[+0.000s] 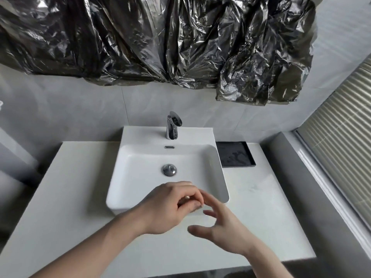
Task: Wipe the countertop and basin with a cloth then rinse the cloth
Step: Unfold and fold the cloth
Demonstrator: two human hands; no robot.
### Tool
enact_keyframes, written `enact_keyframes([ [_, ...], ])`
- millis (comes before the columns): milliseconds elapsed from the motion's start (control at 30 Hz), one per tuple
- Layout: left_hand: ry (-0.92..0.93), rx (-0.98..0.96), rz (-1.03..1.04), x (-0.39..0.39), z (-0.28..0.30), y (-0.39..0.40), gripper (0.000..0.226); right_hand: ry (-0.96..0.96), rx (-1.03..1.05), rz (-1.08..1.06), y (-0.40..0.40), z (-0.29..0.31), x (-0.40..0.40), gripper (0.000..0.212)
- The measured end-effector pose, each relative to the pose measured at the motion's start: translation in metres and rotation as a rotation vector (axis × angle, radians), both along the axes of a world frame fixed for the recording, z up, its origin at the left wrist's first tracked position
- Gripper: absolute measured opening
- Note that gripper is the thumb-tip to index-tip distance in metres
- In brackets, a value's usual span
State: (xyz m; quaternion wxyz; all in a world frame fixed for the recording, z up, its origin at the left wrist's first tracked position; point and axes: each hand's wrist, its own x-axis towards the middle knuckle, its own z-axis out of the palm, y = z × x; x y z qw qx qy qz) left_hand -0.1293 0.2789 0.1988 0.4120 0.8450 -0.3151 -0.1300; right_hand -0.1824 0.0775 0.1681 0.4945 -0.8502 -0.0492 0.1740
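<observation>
Both hands were over the front rim of the basin (218, 167), no cloth in either and none anywhere in view, so where it lay I could not tell. My left hand (170, 205) had its fingers curled in, possibly pinching something small between the tips, though too blurred to be sure. My right hand (222, 217) was loosely spread, fingers relaxed, its fingertips touching the left's, holding nothing. Judged progress: the countertop (267, 199) and basin looked clean and dry, but whether they had been wiped or not yet touched I could not say; no water ran from the faucet (172, 125), so rinsing was not under way. Count: one basin, set against the back edge of the countertop; one chrome faucet at its rear; one drain stopper (169, 169) in the bowl; one overflow slot (169, 147); one black tray (234, 154) at the back right corner of the countertop, just beside the basin; black plastic sheeting (160, 39) hung on the wall above.
</observation>
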Motion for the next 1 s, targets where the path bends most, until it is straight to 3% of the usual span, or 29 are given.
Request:
enact_keyframes([
  [133, -0.118, 0.119, 0.078, -0.015, 0.0, -0.023, 0.009, -0.085, 0.019, 0.044, -0.029, -0.007, 0.006, 0.01],
  [233, -0.19, 0.276, 0.161, -0.033, -0.011, -0.033, 0.012, -0.159, -0.045, 0.058, -0.072, -0.014, 0.001, 0.019],
  [333, -0.18, 0.453, 0.174, -0.047, -0.037, -0.049, 0.023, -0.23, -0.163, 0.138, -0.11, -0.023, -0.001, 0.011],
  [400, -0.147, 0.544, 0.153, -0.054, -0.059, -0.063, 0.032, -0.214, -0.309, 0.243, -0.129, -0.034, -0.003, 0.006],
  [500, -0.147, 0.635, 0.14, -0.059, -0.085, -0.079, 0.037, -0.193, -0.41, 0.325, -0.15, -0.05, -0.007, 0.013],
  [633, -0.155, 0.637, 0.209, -0.059, -0.096, -0.082, 0.023, -0.24, -0.415, 0.201, -0.176, -0.057, 0.003, 0.024],
  [733, -0.21, 0.561, 0.308, -0.063, -0.098, -0.084, 0.015, -0.234, -0.423, 0.121, -0.189, -0.055, 0.008, 0.018],
  [867, -0.323, 0.479, 0.374, -0.069, -0.104, -0.086, 0.019, -0.35, -0.434, 0.039, -0.203, -0.061, 0.012, 0.024],
  [1000, -0.361, 0.484, 0.35, -0.08, -0.127, -0.084, 0.019, -0.352, -0.378, 0.018, -0.218, -0.091, 0.003, 0.012],
])
